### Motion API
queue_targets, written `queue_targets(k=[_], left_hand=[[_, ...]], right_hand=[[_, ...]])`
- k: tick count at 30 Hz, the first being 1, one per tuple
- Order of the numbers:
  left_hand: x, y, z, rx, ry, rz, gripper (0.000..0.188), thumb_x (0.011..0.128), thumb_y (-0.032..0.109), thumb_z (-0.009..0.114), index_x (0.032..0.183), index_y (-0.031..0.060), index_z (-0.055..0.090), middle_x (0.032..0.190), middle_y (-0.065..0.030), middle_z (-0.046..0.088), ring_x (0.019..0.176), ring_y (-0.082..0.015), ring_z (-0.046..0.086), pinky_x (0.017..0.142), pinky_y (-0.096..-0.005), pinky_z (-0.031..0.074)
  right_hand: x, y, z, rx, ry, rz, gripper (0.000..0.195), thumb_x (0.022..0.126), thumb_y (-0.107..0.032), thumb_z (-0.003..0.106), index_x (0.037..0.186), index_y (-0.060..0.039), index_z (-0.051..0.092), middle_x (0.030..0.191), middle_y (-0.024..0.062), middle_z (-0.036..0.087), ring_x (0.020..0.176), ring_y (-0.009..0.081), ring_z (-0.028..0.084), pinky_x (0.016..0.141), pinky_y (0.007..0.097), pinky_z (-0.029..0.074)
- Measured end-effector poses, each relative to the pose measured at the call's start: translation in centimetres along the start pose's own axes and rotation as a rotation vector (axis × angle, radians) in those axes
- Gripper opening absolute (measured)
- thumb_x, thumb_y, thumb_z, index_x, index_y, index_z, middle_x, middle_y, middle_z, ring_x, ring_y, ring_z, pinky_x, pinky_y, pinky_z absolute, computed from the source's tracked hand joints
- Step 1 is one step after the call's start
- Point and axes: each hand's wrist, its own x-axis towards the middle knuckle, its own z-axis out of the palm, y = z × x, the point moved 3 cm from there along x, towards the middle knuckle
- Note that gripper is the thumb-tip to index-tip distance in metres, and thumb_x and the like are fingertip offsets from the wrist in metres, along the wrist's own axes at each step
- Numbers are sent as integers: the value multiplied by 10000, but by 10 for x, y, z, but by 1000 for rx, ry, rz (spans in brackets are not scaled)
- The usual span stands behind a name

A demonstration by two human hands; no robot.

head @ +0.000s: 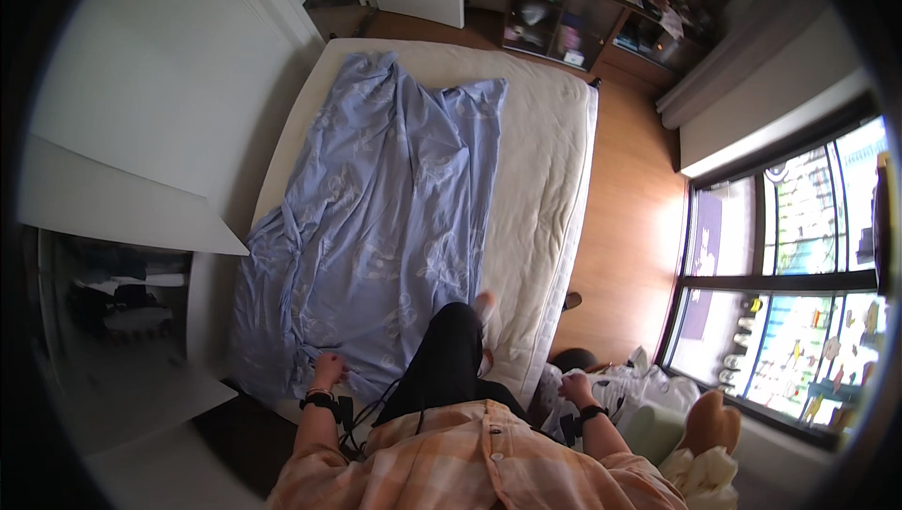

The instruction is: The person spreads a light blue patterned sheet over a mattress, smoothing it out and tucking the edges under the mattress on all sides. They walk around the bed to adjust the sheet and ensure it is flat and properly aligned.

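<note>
A blue sheet (380,228) with a pale printed pattern lies rumpled lengthwise over a cream mattress (542,158). Folds gather along its left side, and its far corners lie loose. My left hand (328,370) is curled over the near left part of the sheet; whether cloth is pinched in its fingers is hidden. My right hand (576,389), loosely closed with nothing visible in it, hangs past the mattress's right edge, in front of white plastic bags (634,390). One of my knees (454,327) is bent forward over the sheet, with a bare foot on the mattress.
At left stands an open white cabinet (211,313) with dark items inside. A dark glass-doored cabinet (542,17) holds clutter beyond the bed's far end. A slipper (572,301) lies on the wooden floor (627,228). Windows (789,284) line the right, near a brown plush item (712,422).
</note>
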Motion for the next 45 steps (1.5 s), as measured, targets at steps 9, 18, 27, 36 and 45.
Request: queue_targets(k=[9, 18, 27, 36, 45], left_hand=[[97, 154, 87, -374, -36, -105, 255, 853, 214, 482, 951, -12, 552, 838, -124, 650, 622, -213, 637, 534, -316, 501], [138, 355, 155, -205, -23, 197, 283, 847, 237, 476, 814, -18, 594, 661, -100, 638, 562, -195, 620, 576, -320, 493], [173, 411, 182, -324, 122, 38, 289, 833, 212, 477, 760, -39, 601, 641, -115, 636, 548, -204, 627, 559, -330, 499], [177, 478, 265, -423, 258, -14, 261, 810, 197, 562, 967, -7, 597, 763, -118, 652, 650, -201, 634, 604, -302, 503], [267, 617, 313, -520, 194, 34, 275, 834, 250, 567, 1031, 59, 583, 840, -114, 650, 760, -257, 625, 689, -335, 488]], right_hand=[[163, -220, -154, -62, -6, -149, 258, 863, -203, 510, 923, 31, 601, 689, 130, 653, 569, 174, 647, 468, 274, 504], [315, -364, -290, -333, 17, -165, 249, 845, -205, 495, 802, 11, 612, 629, 109, 649, 542, 182, 646, 553, 301, 524], [528, -598, -306, -851, -74, -509, 258, 798, -257, 501, 862, -60, 655, 865, 155, 651, 836, 313, 619, 748, 405, 488], [678, -770, -168, -1114, -269, -822, 555, 762, -361, 595, 1210, -50, 491, 1164, 169, 553, 1083, 301, 525, 918, 379, 419], [758, -851, -19, -1195, -291, -1111, 792, 704, -265, 697, 1338, -51, 274, 1355, 188, 342, 1224, 349, 367, 978, 419, 374]])
